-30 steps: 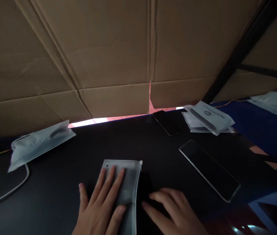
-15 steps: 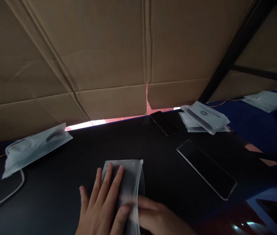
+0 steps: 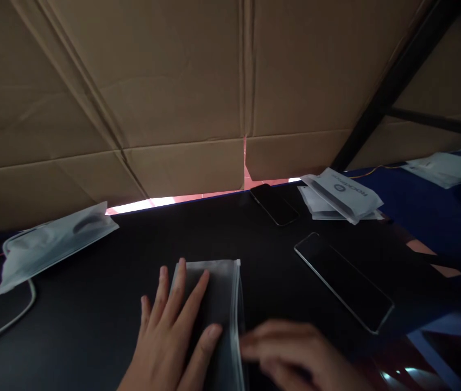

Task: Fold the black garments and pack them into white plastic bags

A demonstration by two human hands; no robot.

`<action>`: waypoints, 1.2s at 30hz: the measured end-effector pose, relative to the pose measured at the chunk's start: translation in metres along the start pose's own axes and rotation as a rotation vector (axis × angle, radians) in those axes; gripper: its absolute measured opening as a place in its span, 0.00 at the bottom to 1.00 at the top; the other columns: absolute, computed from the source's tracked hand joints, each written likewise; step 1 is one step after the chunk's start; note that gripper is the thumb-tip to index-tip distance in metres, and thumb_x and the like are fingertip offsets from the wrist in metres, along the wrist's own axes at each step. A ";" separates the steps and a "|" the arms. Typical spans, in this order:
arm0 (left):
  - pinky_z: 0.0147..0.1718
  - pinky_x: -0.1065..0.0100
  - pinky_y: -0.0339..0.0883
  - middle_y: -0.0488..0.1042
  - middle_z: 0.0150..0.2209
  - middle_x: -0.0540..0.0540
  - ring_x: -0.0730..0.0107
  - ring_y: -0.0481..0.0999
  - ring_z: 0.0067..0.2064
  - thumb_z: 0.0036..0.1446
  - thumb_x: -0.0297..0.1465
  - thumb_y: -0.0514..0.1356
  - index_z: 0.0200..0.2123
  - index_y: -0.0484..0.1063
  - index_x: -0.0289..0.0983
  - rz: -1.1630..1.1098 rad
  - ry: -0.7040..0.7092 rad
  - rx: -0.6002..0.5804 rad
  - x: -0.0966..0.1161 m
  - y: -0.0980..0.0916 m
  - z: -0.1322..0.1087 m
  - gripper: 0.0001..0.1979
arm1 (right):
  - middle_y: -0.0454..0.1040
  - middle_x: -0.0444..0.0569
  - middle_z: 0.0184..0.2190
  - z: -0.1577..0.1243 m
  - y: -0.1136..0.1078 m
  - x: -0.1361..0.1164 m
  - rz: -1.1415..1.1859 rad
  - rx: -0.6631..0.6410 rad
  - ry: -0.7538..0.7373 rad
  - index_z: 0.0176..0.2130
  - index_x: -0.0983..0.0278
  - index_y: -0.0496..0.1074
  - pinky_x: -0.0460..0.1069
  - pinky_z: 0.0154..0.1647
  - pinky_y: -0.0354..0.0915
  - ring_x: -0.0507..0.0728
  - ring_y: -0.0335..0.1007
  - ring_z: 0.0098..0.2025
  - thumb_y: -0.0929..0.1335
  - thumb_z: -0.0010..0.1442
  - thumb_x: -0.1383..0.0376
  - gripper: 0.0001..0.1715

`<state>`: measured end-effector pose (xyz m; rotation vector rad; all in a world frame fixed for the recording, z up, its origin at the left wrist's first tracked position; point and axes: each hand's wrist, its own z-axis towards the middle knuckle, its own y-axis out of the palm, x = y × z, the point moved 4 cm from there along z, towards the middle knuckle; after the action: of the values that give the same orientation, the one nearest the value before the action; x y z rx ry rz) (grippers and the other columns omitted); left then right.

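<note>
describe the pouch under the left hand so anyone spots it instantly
Find the black tabletop, then its near middle. There lies a translucent pouch with a zip strip down its right side. Unlike the other pouches, it has the left hand spread on it.

Left of the zip pouch [image 3: 222, 293], I have open black tabletop [image 3: 87, 309] to pass over, as far as the clear bag [image 3: 57, 247]. Beyond the pouch, the cardboard [image 3: 185, 168] walls me off. To its right, the larger phone [image 3: 344, 282] lies in my way. My right hand [image 3: 295, 347] blocks the zip side, perhaps touching; it's blurred.
</note>
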<state>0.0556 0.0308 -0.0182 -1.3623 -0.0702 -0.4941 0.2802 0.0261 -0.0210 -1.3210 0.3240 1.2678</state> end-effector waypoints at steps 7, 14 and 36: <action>0.61 0.37 0.71 0.85 0.49 0.41 0.47 0.84 0.56 0.73 0.35 0.53 0.50 0.81 0.41 -0.205 -0.072 -0.186 0.026 -0.010 0.089 0.16 | 0.85 0.51 0.40 0.053 -0.011 0.025 0.079 0.270 0.430 0.47 0.61 0.84 0.51 0.40 0.76 0.59 0.83 0.38 0.67 0.75 0.58 0.16; 0.36 0.67 0.71 0.79 0.36 0.52 0.69 0.80 0.36 0.72 0.32 0.54 0.38 0.74 0.43 -0.366 -0.083 -0.115 0.041 -0.010 0.081 0.10 | 0.80 0.44 0.29 0.065 -0.003 0.019 0.159 0.295 0.423 0.39 0.60 0.80 0.46 0.28 0.69 0.54 0.77 0.29 0.66 0.77 0.52 0.21; 0.37 0.22 0.81 0.68 0.73 0.31 0.15 0.73 0.66 0.70 0.48 0.55 0.81 0.44 0.46 0.414 0.176 0.203 0.000 0.017 -0.023 0.42 | 0.49 0.40 0.80 0.003 0.020 0.010 -0.535 -0.237 0.022 0.78 0.51 0.58 0.71 0.79 0.53 0.70 0.43 0.82 0.67 0.79 0.58 0.34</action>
<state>0.0571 0.0115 -0.0388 -1.0917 0.2943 -0.2470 0.2665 0.0286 -0.0384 -1.4951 -0.1679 0.8540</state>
